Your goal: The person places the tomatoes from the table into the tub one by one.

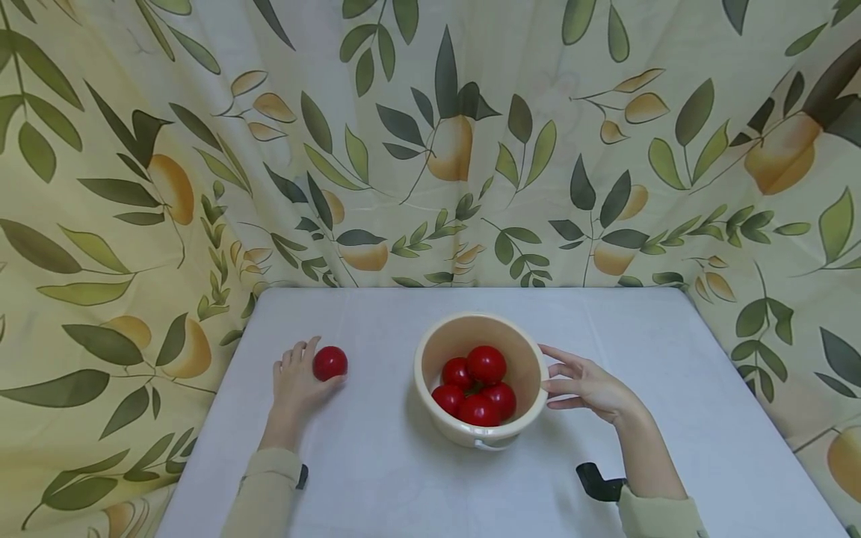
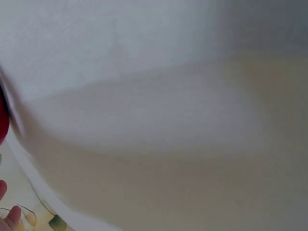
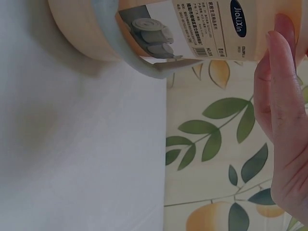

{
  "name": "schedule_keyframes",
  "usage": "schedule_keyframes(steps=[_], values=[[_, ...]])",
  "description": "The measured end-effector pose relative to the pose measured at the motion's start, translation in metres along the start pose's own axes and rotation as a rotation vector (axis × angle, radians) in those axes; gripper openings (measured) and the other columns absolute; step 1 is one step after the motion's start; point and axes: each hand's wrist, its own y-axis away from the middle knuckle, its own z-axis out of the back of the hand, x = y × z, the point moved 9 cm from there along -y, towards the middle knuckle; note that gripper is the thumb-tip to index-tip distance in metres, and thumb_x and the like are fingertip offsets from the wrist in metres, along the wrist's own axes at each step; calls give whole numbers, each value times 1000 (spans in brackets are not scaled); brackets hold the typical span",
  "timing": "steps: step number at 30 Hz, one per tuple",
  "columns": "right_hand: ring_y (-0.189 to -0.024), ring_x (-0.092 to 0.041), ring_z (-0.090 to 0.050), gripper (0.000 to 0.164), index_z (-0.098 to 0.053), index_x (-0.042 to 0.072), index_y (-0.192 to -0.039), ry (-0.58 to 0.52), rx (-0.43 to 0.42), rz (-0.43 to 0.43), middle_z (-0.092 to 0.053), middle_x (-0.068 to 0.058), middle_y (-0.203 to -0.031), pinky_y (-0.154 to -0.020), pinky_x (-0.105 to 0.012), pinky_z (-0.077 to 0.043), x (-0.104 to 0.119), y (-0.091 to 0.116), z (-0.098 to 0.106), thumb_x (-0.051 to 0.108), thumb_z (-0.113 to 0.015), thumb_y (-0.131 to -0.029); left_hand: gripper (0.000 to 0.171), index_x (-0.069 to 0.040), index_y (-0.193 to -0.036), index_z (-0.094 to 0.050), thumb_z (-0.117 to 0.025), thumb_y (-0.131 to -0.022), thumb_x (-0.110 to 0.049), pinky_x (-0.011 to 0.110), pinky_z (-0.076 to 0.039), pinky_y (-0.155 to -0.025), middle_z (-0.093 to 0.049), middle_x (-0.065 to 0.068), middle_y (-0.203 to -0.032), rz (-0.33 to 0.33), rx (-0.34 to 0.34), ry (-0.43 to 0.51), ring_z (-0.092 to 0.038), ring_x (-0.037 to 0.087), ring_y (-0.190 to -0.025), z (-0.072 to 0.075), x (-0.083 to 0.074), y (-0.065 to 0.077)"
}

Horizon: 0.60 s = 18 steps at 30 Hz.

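Observation:
In the head view my left hand [image 1: 298, 379] lies around the near-left side of a glossy red tomato [image 1: 330, 363] on the table, thumb below it and index finger behind. The fingers are spread and fairly straight. Only a sliver of that tomato [image 2: 3, 120] and some fingertips [image 2: 13, 215] show in the left wrist view. A cream bucket [image 1: 436, 418] stands in the middle with several red tomatoes [image 1: 486, 364] inside. My right hand [image 1: 592, 386] rests extended fingertips against the bucket's right side near the rim; the right wrist view shows them at its labelled outer wall [image 3: 264, 29].
A white-covered table [image 1: 377, 478] carries everything. The bucket's pale handle [image 1: 494, 446] hangs down at its front. A curtain [image 1: 525, 224] printed with leaves and fruit encloses the table's back and sides. A black wrist mount [image 1: 599, 484] sits at the right cuff.

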Motion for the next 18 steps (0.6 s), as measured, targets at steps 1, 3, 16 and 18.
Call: schedule_keyframes(steps=[1, 3, 16, 18], values=[[-82, -19, -64, 75, -19, 2, -144, 0, -1, -2, -56, -14, -100, -73, -43, -52, 0, 0, 0, 11, -63, -84, 86, -14, -136, -35, -73, -68, -50, 58, -29, -90, -41, 18, -126, 6, 7, 7, -36, 36, -115, -2, 1, 1], [-82, -19, -64, 75, -19, 3, -144, 1, -3, -6, -56, -14, -101, -74, -44, -52, -1, 1, 1, 12, -64, -84, 87, -12, -136, -35, -73, -68, -49, 58, -29, -90, -42, 18, -125, 19, 23, 15, -37, 37, -114, -5, 4, 1], [-84, -20, -64, 76, -19, 3, -145, 8, -3, 0, -55, -14, -102, -74, -43, -52, -2, 0, 1, 13, -64, -84, 85, -6, -132, -36, -69, -69, -52, 57, -29, -91, -44, 21, -123, 47, 57, 41, -38, 38, -113, -24, 15, 3], [-83, -20, -64, 76, -19, 3, -145, 7, -2, 0, -55, -14, -102, -73, -42, -53, -2, -1, 1, 13, -64, -84, 84, -5, -132, -36, -69, -69, -52, 56, -30, -91, -45, 21, -122, 48, 52, 49, -39, 38, -113, -25, 14, 2]])
